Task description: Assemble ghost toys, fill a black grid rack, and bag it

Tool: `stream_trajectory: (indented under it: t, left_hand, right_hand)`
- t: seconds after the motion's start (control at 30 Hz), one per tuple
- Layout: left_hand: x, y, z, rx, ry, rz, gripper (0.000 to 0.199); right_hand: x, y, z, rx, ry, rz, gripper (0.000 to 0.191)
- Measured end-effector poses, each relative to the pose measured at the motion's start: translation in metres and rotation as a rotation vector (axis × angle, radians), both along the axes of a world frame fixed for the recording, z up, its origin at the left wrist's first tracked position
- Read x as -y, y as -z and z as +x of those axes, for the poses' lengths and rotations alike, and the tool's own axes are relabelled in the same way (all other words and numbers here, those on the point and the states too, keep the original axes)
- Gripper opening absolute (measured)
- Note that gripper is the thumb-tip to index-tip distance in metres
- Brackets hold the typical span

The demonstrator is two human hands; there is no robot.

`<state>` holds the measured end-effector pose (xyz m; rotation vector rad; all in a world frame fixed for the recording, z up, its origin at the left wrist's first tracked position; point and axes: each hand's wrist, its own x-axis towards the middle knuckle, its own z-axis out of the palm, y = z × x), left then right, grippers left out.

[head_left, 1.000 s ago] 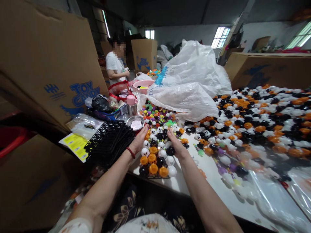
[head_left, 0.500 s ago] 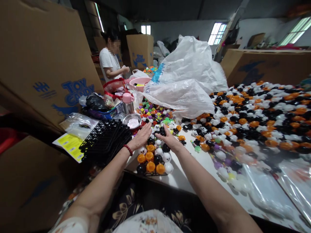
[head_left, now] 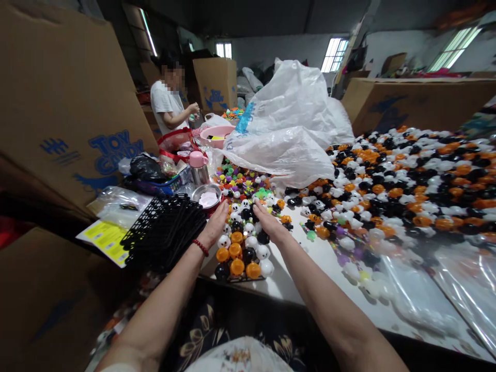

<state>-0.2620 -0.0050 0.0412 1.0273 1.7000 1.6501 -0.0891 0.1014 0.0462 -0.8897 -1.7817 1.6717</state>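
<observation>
A black rack [head_left: 248, 279] near the table's front edge bears rows of round toy heads: orange pumpkins [head_left: 237, 266], black heads [head_left: 248, 254] and white skulls [head_left: 223, 241]. My left hand [head_left: 217, 225] lies along the left side of these rows, fingers stretched out. On the opposite side my right hand [head_left: 267, 222] is held likewise, its fingers straight against or close to the far toys. Neither hand is closed around a toy. Whether the palms press on the rows I cannot tell.
Stacked black racks [head_left: 163, 232] lie left, beside a metal bowl [head_left: 207, 198] and a pink-lidded flask [head_left: 199, 168]. A large heap of toy heads [head_left: 411, 181] covers the right, with clear plastic bags [head_left: 422, 299] in front. A white sack [head_left: 287, 129] and a co-worker [head_left: 168, 103] are behind.
My hands have moved from over the far rows to their two sides, uncovering white skulls at the far end. The view has shifted slightly.
</observation>
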Motion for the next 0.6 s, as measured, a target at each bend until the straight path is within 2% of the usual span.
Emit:
stream_trajectory:
  t: [0.1, 0.23, 0.37, 0.6]
  left_hand:
    - [-0.012, -0.018, -0.005, -0.106, 0.046, 0.007, 0.044]
    - [-0.037, -0.036, -0.005, -0.113, 0.233, -0.003, 0.028]
    - [-0.049, -0.034, -0.003, -0.12, 0.323, -0.06, 0.013]
    - [-0.038, -0.035, -0.003, -0.21, 0.367, -0.044, 0.027]
  right_hand:
    - [-0.006, 0.001, -0.002, 0.008, 0.014, 0.087, 0.074]
    - [-0.012, 0.005, -0.01, 0.007, 0.003, 0.224, 0.074]
    - [-0.01, 0.009, -0.012, 0.099, -0.019, 0.334, 0.075]
    - [-0.011, 0.015, -0.008, 0.116, -0.054, 0.484, 0.061]
